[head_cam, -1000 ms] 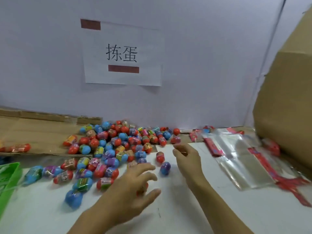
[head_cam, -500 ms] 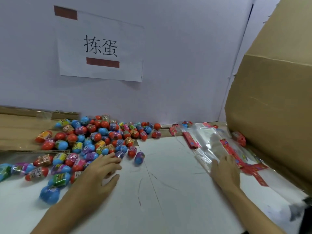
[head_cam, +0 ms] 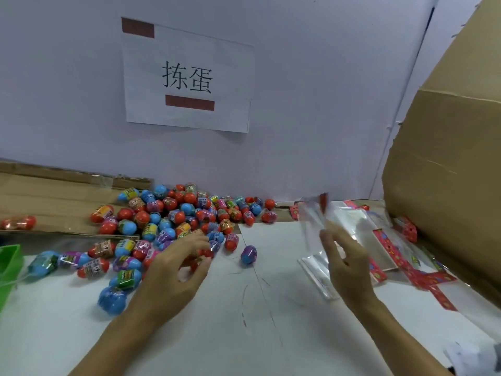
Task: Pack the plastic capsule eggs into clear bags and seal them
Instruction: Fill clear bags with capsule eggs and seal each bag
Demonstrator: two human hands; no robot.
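A heap of red, blue and purple capsule eggs [head_cam: 173,218] lies on the white table [head_cam: 244,321] against the wall. My left hand [head_cam: 176,272] rests at the heap's near edge, its fingers curled around a red egg [head_cam: 198,260]. One purple-and-blue egg [head_cam: 248,254] sits apart to the right. My right hand [head_cam: 344,264] holds a clear bag [head_cam: 314,215] lifted and blurred above the table. A stack of clear bags with red patterned strips [head_cam: 379,240] lies flat at the right.
A large cardboard box [head_cam: 447,172] stands at the right edge. Flattened cardboard [head_cam: 54,196] lies at the back left, with a green tray [head_cam: 9,260] at the far left. A paper sign [head_cam: 187,77] hangs on the wall.
My right hand went from near the eggs to the bag stack and has lifted one clear bag. My left hand has reached into the heap and closed on a red egg.
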